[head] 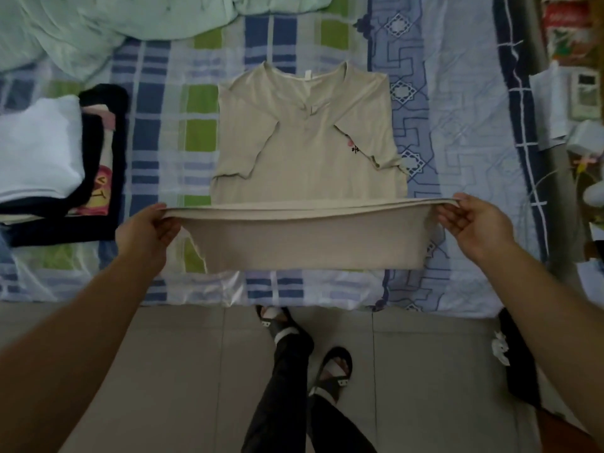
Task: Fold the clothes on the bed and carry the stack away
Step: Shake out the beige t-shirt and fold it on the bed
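Note:
A beige T-shirt (307,152) lies on the checked bed sheet (157,132), collar away from me, both sleeves folded inward over the chest. Its lower part is lifted off the bed and hangs as a taut band between my hands. My left hand (147,228) pinches the left corner of the hem. My right hand (474,223) pinches the right corner at the same height. A stack of folded clothes (55,158), white on top of black pieces, sits on the bed to the left.
A crumpled pale green blanket (114,24) fills the far left of the bed. Cluttered items (575,76) crowd the right side past the bed's edge. My sandalled feet (333,367) stand on the tiled floor (130,371) in front of the bed.

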Demonstrator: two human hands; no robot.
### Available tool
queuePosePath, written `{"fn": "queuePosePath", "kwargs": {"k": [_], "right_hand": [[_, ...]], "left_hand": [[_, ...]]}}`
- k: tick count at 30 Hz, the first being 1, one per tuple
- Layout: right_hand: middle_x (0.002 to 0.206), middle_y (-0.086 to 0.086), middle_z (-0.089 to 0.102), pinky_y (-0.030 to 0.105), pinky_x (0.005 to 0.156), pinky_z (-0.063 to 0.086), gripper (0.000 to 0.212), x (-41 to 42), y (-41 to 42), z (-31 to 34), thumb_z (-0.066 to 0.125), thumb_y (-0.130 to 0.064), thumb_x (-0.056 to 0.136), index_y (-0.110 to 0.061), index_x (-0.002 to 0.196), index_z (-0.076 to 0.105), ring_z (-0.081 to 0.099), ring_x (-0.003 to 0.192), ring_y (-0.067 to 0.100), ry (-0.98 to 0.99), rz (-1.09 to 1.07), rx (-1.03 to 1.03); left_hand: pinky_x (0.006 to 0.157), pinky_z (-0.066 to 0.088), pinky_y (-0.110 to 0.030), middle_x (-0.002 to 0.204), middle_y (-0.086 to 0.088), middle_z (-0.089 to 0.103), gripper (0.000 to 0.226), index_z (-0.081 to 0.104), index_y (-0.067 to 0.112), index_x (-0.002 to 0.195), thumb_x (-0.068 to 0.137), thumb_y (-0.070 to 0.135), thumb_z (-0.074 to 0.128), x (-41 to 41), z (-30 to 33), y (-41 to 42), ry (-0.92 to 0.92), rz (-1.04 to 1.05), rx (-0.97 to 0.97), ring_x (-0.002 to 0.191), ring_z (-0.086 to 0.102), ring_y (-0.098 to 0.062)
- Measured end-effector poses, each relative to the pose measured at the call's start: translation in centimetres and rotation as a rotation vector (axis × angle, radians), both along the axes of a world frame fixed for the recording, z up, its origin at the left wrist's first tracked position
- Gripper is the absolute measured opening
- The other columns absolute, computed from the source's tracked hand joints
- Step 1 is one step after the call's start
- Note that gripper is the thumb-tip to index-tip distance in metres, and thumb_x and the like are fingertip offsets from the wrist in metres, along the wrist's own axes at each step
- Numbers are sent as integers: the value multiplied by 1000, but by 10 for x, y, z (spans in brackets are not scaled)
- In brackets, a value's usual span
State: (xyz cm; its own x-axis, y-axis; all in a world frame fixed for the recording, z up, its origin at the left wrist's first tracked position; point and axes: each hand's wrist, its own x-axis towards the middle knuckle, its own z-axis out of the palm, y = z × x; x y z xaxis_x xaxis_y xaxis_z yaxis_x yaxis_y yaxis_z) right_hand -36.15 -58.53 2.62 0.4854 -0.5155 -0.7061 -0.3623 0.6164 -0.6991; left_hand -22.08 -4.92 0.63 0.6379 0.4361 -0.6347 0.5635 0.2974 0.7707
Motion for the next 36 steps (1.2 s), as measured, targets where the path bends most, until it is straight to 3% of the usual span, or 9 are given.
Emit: {"fn": "queuePosePath", "kwargs": {"k": [6, 9, 14, 16, 18, 21, 24, 30, 36], "right_hand": [[72, 4, 76, 29, 80, 61, 20, 84, -7, -44, 45, -3, 102, -11, 96, 62, 75, 76, 17, 61, -12, -63], [96, 8, 73, 32, 92, 59, 17, 117, -4, -73, 47, -4, 102, -12, 105, 61, 74, 89, 20, 73, 29, -70], [104, 11, 71, 35, 79, 60, 36, 118, 10, -105, 59, -4, 94, -14, 127, 63, 70, 81, 21, 255, 34, -351], [110, 14, 70, 39, 85, 55, 31, 95, 15, -109, 63, -12, 90, -19, 121, 66, 68, 91, 28, 476, 187, -681], [119, 12, 70, 37, 94, 49, 32, 64, 18, -110, 66, -22, 89, -18, 120, 67, 65, 108, 32, 619, 349, -824], [114, 14, 71, 41, 94, 54, 41, 25, 24, -106, 65, -46, 83, -16, 111, 70, 65, 100, 32, 691, 435, -702], [111, 11, 71, 52, 89, 60, 46, 2, 23, -104, 74, -54, 85, -16, 112, 71, 67, 98, 31, 722, 508, -501], [102, 6, 77, 30, 64, 60, 27, -5, 22, -102, 87, -33, 81, -20, 100, 73, 73, 89, 24, 593, 719, -275], [99, 18, 76, 28, 61, 63, 20, -32, 24, -95, 71, -18, 96, -7, 113, 68, 73, 80, 32, 409, 570, -163]], "left_hand": [[67, 62, -29, 80, -10, 76, 4, 69, 3, 91, 90, -1, 68, 86, -55, -25, 46, 15, -81, 76, 77, -22], [69, 62, -29, 79, -11, 75, 9, 67, 2, 98, 90, -2, 64, 115, -84, -35, 84, -30, -87, 82, 78, -24], [77, 60, -39, 109, -5, 67, 37, 55, 26, 120, 85, 20, 65, 101, -114, -30, 34, -382, 389, 92, 70, -25], [80, 56, -42, 104, 0, 67, 38, 53, 32, 115, 81, 40, 68, 73, -119, -23, 63, -508, 540, 92, 67, -24], [75, 50, -39, 93, 6, 65, 47, 57, 26, 110, 75, 55, 69, 43, -123, -17, 111, -576, 576, 88, 65, -24], [69, 47, -36, 85, 15, 62, 52, 60, 30, 101, 71, 71, 70, 6, -122, -9, 230, -613, 608, 82, 64, -22], [61, 58, -35, 75, 9, 73, 55, 70, 25, 87, 64, 74, 76, -16, -121, -3, 315, -687, 464, 71, 71, -16], [58, 61, -28, 95, -6, 76, 36, 69, 14, 101, 78, 34, 89, -23, -122, -3, 445, -722, 128, 77, 77, -22], [60, 61, -27, 79, -5, 79, 44, 67, 9, 106, 81, 42, 82, -55, -105, 0, 352, -513, 19, 70, 77, -19]]}}
